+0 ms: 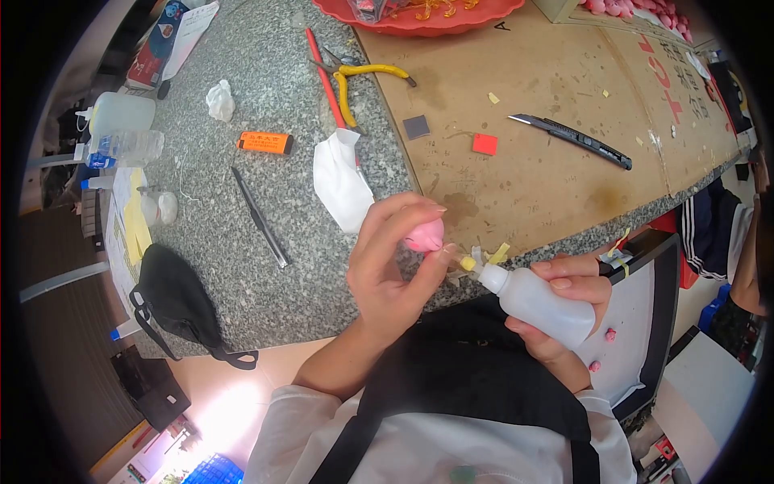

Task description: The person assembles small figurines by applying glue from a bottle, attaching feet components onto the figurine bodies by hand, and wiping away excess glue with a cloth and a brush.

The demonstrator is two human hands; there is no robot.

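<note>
1. Left hand (391, 270): raised above the counter edge, fingers curled round a small pink piece (425, 235), pinched between thumb and fingertips. Only the rounded top of the piece shows; the rest is hidden in the grip.
2. Right hand (564, 302): wrapped round a small white squeeze bottle (540, 305), held on its side, nozzle pointing left. The yellowish tip sits just beside the pink piece, near touching; contact itself cannot be made out.
3. Judgement on progress: the bottle is aimed and at the joint, so applying from it looks to be in hand, not finished. No drop or bead visible.
4. Just below the right hand: a white tray (637, 323) with two or three small pink bits lying loose on it. Whether done or waiting, cannot tell.
5. Counter ahead: a cardboard sheet (564, 89) carrying a utility knife (572, 139), a red square scrap (484, 143) and a grey one.
6. Bare stone to the left: crumpled white tissue (342, 181), yellow-handled pliers (359, 81), an orange lighter (265, 143), a dark pen.
7. Far edge: a red dish (419, 18) with orange pieces in it, and more pink items top right, too small to read.
8. Left edge: a black face mask (177, 302).
</note>
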